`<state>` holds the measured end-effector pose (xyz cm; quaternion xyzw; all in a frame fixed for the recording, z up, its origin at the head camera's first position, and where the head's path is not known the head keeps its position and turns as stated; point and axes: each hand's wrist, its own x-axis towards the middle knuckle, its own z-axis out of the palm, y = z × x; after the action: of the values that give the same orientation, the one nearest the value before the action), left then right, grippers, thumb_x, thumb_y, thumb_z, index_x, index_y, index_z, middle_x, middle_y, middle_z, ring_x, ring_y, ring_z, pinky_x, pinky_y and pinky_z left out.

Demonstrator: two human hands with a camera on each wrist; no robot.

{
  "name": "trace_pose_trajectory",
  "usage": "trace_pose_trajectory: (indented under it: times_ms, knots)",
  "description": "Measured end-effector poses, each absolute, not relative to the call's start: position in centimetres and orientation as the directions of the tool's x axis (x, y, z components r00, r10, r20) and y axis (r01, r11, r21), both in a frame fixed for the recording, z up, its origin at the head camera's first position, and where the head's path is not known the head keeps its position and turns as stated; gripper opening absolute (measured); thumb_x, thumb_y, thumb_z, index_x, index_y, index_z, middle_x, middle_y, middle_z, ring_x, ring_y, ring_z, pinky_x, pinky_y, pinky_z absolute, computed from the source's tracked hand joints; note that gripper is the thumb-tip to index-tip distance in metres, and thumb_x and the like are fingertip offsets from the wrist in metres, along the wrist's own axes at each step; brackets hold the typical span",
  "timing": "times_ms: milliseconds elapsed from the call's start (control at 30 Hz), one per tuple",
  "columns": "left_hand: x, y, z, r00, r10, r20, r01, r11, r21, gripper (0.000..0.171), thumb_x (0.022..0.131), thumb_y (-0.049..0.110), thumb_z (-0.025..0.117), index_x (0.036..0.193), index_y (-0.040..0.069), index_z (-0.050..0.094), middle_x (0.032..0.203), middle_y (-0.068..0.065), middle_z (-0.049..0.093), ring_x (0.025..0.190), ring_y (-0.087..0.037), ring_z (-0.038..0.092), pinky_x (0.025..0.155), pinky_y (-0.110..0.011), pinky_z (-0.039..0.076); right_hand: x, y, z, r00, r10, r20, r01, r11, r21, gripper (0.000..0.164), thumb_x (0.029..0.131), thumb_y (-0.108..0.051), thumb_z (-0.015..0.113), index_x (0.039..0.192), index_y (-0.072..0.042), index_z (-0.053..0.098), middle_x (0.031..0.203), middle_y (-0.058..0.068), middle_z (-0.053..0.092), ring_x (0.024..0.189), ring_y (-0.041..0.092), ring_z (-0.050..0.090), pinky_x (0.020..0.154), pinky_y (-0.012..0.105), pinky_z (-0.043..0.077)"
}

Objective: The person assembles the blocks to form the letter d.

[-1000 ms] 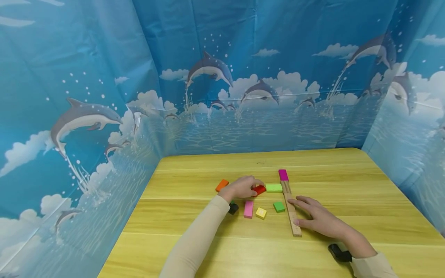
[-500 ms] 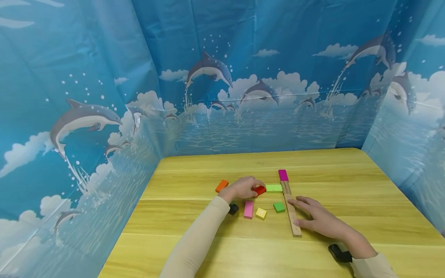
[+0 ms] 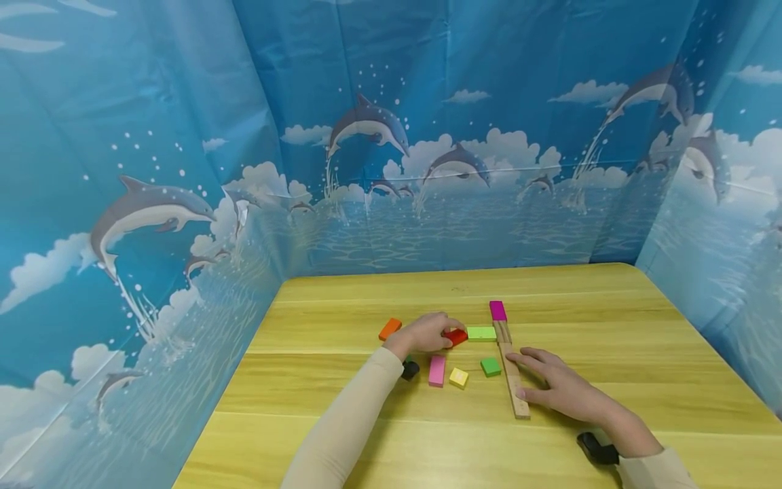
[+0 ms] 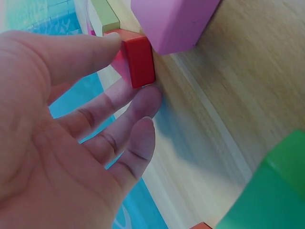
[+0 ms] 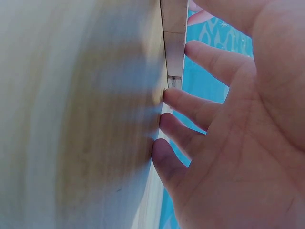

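Red block [image 4: 142,62], pinched in our left hand [image 3: 423,333], our right hand [image 3: 565,388] loose and splayed, touching wooden strip [image 3: 513,379].

Blocks: a solid red block [image 3: 456,337], a lime block [image 3: 482,333], a magenta block [image 3: 497,311], an orange block [image 3: 390,329], a pink block [image 3: 436,371], a mid-green block [image 3: 491,367], and a yellow block [image 3: 459,377] with a paler patch on top. The wooden strip [image 3: 516,395] is light tan. The desk [image 3: 611,305] is yellow, streaked with darker wood grain. The curtain [image 3: 519,41] is blue, printed with grey-and-white dolphins [image 3: 369,125], white clouds [image 3: 586,92], white droplets and rippled water. The sleeves [image 3: 348,414] are plain cream.
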<state>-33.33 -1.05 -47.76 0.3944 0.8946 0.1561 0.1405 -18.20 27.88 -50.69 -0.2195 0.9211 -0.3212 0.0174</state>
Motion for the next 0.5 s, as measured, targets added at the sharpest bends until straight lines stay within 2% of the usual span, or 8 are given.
trace_pose_trajectory:
  times_ms: [333, 500]
  knots:
    - [-33.5, -2.0, -47.3, -0.655, 0.745, -0.124, 0.635, 0.632, 0.445, 0.043, 0.100, 0.015, 0.064, 0.142, 0.021, 0.060, 0.109, 0.001, 0.061, 0.095, -0.008, 0.057, 0.081, -0.024, 0.050, -18.1, 27.7, -50.6, -0.903, -0.416, 0.103, -0.388, 0.691, -0.610, 0.068, 0.097, -0.044, 0.066, 0.153, -0.013, 0.045, 0.151, 0.028, 0.036, 0.135, 0.054, 0.032, 0.095, 0.072, 0.036]
    - [-33.4, -2.9, -46.4, -0.662, 0.742, -0.111, 0.621, 0.625, 0.473, 0.044, 0.102, 0.012, 0.060, 0.146, 0.017, 0.057, 0.119, -0.007, 0.059, 0.106, -0.016, 0.059, 0.082, -0.027, 0.050, -18.2, 27.8, -50.9, -0.908, -0.409, 0.088, -0.371, 0.690, -0.622, 0.069, 0.096, -0.045, 0.066, 0.154, -0.014, 0.044, 0.152, 0.028, 0.035, 0.136, 0.053, 0.031, 0.096, 0.072, 0.035]
